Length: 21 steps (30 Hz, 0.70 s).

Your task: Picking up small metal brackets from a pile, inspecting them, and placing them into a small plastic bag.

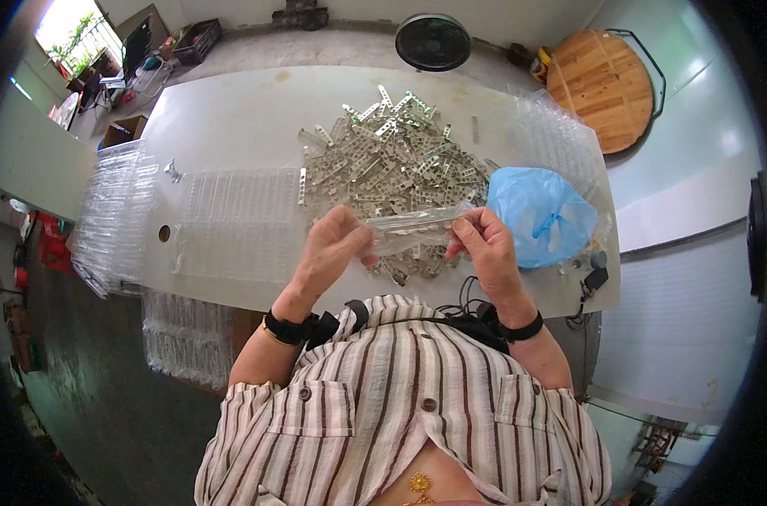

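Note:
A clear plastic bag [410,229] is stretched sideways between my hands, just above the near side of the pile. Its left end is pinched in the closed fingers of my left hand [331,244]. My right hand [489,250] grips the other end between thumb and fingers. Whether anything lies inside the bag, I cannot make out. Behind it spreads a heap of small, shiny metal strips with holes [392,160]. To the right of my right hand sits a crumpled blue plastic bag [542,215].
A clear ribbed plastic tray [236,221] lies left of the heap, with stacked trays [113,219] at the white table's [223,101] left edge. More clear trays [556,135] lie far right. Beyond stand a black fan [432,42] and a round wooden board [598,88].

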Each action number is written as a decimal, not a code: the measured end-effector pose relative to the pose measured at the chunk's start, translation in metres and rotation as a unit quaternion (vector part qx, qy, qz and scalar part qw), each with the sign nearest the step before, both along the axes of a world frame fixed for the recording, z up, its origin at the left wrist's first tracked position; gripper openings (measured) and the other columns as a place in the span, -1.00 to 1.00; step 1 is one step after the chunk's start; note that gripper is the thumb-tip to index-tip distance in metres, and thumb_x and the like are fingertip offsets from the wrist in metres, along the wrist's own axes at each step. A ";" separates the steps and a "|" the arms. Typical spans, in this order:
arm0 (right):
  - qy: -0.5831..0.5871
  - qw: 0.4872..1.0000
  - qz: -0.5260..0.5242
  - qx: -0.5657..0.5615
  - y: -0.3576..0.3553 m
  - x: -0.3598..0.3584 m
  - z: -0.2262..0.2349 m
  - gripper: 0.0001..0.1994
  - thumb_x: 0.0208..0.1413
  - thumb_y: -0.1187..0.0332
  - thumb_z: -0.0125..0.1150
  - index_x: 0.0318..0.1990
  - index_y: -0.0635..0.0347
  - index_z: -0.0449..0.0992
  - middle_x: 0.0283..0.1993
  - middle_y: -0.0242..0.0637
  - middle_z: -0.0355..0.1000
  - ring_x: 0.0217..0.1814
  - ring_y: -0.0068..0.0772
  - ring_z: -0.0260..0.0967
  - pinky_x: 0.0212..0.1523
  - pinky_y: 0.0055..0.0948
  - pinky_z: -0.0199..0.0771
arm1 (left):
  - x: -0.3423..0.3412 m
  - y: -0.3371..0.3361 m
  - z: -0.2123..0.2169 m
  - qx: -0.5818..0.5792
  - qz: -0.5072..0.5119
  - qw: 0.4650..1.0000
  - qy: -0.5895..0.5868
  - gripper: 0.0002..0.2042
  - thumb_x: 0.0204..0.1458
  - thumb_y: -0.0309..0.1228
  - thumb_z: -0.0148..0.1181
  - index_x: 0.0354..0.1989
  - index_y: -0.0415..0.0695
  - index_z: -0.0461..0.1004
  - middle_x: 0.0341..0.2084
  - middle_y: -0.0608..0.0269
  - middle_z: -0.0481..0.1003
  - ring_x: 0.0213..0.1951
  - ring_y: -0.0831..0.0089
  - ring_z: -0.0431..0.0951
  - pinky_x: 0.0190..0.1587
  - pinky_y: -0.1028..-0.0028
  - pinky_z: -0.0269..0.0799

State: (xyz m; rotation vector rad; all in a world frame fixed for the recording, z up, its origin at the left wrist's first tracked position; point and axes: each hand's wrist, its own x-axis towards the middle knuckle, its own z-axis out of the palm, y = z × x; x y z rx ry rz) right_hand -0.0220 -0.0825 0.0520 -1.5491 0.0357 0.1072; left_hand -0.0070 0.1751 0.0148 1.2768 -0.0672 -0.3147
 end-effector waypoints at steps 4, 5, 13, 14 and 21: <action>-0.004 1.000 0.000 0.006 0.003 0.000 -0.001 -0.85 0.27 0.35 0.12 -0.24 0.25 0.41 -0.45 -0.38 0.45 -0.45 -0.62 0.40 -0.36 -0.57 0.47 | -0.001 0.002 -0.001 0.006 0.002 1.000 -0.025 -0.91 0.19 -0.49 0.13 -0.31 -0.20 0.37 -0.45 0.21 0.53 -0.47 0.50 0.56 -0.38 0.51 0.56; -0.007 1.000 -0.001 -0.002 0.003 0.000 0.000 -0.86 0.27 0.35 0.12 -0.23 0.25 0.41 -0.45 -0.38 0.45 -0.45 -0.62 0.40 -0.36 -0.58 0.46 | 0.000 0.003 -0.001 0.015 -0.013 1.000 -0.023 -0.92 0.19 -0.50 0.13 -0.30 -0.20 0.37 -0.39 0.19 0.53 -0.39 0.50 0.57 -0.32 0.52 0.55; -0.030 0.997 0.034 -0.060 0.005 0.002 0.003 -0.89 0.28 0.38 0.10 -0.24 0.23 0.41 -0.46 -0.44 0.41 -0.43 -0.67 0.38 -0.39 -0.61 0.44 | 0.008 0.008 0.008 0.188 0.034 0.959 -0.208 -0.74 0.11 -0.45 0.21 -0.03 -0.19 0.43 0.01 0.22 0.48 0.00 0.45 0.48 0.06 0.34 0.38; -0.031 0.996 0.045 -0.074 0.006 0.001 0.005 -0.89 0.28 0.39 0.10 -0.24 0.24 0.40 -0.45 -0.45 0.40 -0.43 -0.69 0.37 -0.39 -0.62 0.43 | 0.008 0.002 0.013 0.214 0.007 0.946 -0.245 -0.68 0.09 -0.42 0.25 0.01 -0.18 0.43 0.00 0.22 0.49 0.00 0.43 0.48 0.08 0.32 0.36; -0.052 0.991 0.080 -0.089 0.014 0.001 0.005 -0.90 0.26 0.44 0.13 -0.22 0.28 0.38 -0.41 -0.45 0.38 -0.40 -0.71 0.36 -0.38 -0.64 0.43 | 0.005 -0.017 0.013 0.306 -0.065 0.902 -0.297 -0.72 0.05 -0.43 0.31 -0.06 -0.19 0.50 -0.26 0.16 0.57 -0.20 0.38 0.54 -0.11 0.42 0.42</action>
